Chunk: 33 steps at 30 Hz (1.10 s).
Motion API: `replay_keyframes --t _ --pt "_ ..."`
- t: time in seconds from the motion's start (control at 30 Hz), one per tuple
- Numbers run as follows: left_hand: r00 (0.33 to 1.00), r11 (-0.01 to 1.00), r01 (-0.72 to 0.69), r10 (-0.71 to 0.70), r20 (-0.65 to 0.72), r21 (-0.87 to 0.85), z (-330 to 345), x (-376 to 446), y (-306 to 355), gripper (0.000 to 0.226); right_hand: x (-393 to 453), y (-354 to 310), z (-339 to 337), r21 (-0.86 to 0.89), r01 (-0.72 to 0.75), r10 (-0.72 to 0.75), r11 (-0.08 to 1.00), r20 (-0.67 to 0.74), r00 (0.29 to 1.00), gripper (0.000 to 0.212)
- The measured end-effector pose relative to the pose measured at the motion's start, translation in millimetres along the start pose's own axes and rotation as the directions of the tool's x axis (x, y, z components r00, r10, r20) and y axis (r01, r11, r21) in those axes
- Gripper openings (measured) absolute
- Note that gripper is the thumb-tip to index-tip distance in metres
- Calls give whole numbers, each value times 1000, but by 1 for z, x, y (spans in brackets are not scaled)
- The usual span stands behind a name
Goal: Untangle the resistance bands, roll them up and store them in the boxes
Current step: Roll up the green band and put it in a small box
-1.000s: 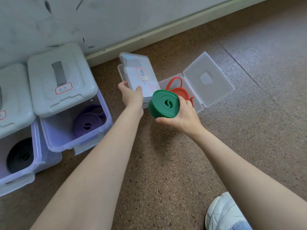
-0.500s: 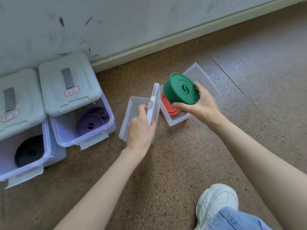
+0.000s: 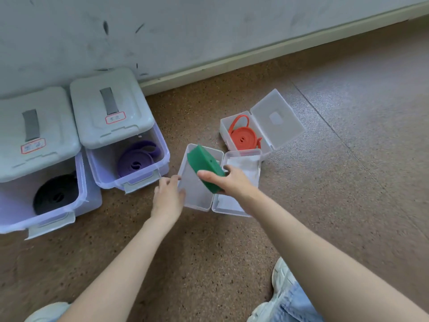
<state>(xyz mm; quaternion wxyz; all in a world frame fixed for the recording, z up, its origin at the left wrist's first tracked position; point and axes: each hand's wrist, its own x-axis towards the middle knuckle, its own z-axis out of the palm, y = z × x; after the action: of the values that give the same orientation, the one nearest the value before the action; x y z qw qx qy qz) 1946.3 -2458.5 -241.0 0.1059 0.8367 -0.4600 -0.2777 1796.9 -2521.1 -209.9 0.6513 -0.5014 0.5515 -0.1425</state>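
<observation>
A rolled green band [image 3: 204, 166] is gripped on edge by my right hand [image 3: 228, 183], tilted over a small clear box [image 3: 193, 196] that lies open on the floor with its lid [image 3: 241, 168] flat to the right. My left hand [image 3: 168, 196] rests against the box's left wall, fingers loosely apart. Behind it, a second clear box [image 3: 224, 131] holds a rolled orange band [image 3: 242, 138], its lid [image 3: 277, 120] open to the right. Two lavender bins stand at the left: one [image 3: 130, 180] holds a purple roll [image 3: 135, 160], the other [image 3: 46, 217] a black roll [image 3: 55, 196].
Grey lids [image 3: 111, 108] with red-framed labels cover the bins' rear halves. A grey wall with a pale baseboard [image 3: 255, 54] runs behind. My white shoe [image 3: 282, 277] and jeans show at bottom right, another shoe at bottom left. Brown speckled floor stretches to the right.
The clear box's lid has swung from upright to flat on the floor. My right hand brought the green roll down from above the orange box to over the open box. My left hand let go of the lid.
</observation>
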Motion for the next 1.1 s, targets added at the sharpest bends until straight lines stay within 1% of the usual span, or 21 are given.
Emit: replay_keyframes --t 0.07,0.1,0.13,0.17,0.2,0.27,0.3,0.33,0.4,0.47,0.57,0.6,0.7,0.73,0.83,0.87,0.9,0.97,1.0,1.07,1.1 --pt "998 998 56 -56 20 3 3 8 -3 28 4 9 13 -173 -10 3 985 -40 999 85" --pt "995 996 92 -92 31 -2 4 11 -2 24 6 12 16 -253 5 -22 967 -63 998 94" --pt "990 993 119 -120 73 16 6 14 -1 24 8 15 17 -316 34 -61 948 -76 995 95" --pt "980 991 134 -136 145 23 10 14 -1 25 8 18 16 -369 48 -82 928 -79 993 93" --pt "967 989 150 -144 208 -17 16 12 -1 24 8 20 14 -409 48 -88 911 -78 993 92" --pt "944 957 226 -169 283 -182 25 5 -4 16 10 25 8 -454 38 -84 890 -82 993 87" --pt "942 932 255 -178 285 -259 28 2 -6 12 11 27 7 -482 35 -87 876 -85 993 81" --pt "946 918 253 -169 277 -304 29 1 -9 9 12 30 8 -519 35 -92 854 -84 992 79" --pt "956 913 225 -140 257 -341 32 -1 -16 9 11 41 11 -623 48 -125 780 -81 989 79" --pt "967 918 197 -124 224 -344 35 -3 -20 13 10 52 17 -739 75 -197 669 -79 977 83" --pt "971 911 197 -129 204 -363 38 -6 -22 16 13 60 17 -842 74 -275 534 -90 957 90" --pt "969 905 203 -131 209 -373 39 -7 -21 16 14 62 17 -881 72 -293 468 -77 953 92" --pt "969 900 204 -130 209 -385 42 -5 -18 15 13 72 20 -978 65 -350 198 -9 937 96" --pt "972 909 194 -126 200 -370 42 -4 -17 16 12 75 23 -990 44 -353 131 -5 936 98" --pt "980 938 154 -105 171 -309 44 -1 -15 20 17 77 36 -999 -35 -317 -17 -28 948 101" --pt "982 942 147 -101 161 -301 45 0 -14 20 19 75 40 -995 -81 -309 -63 -58 949 97" --pt "983 943 144 -100 157 -300 46 0 -14 21 20 73 44 -985 -132 -316 -107 -92 944 88" --pt "980 936 151 -101 168 -316 49 1 -13 22 20 65 48 -972 -177 -340 -157 -115 933 69" --pt "978 928 160 -102 183 -336 49 2 -14 22 20 63 49 -970 -175 -333 -170 -110 936 66" --pt "968 907 183 -97 233 -379 48 2 -14 22 25 65 45 -975 -125 -296 -183 -67 953 71" --pt "960 900 197 -97 264 -389 48 1 -14 24 27 63 43 -979 -75 -274 -191 -20 962 75"
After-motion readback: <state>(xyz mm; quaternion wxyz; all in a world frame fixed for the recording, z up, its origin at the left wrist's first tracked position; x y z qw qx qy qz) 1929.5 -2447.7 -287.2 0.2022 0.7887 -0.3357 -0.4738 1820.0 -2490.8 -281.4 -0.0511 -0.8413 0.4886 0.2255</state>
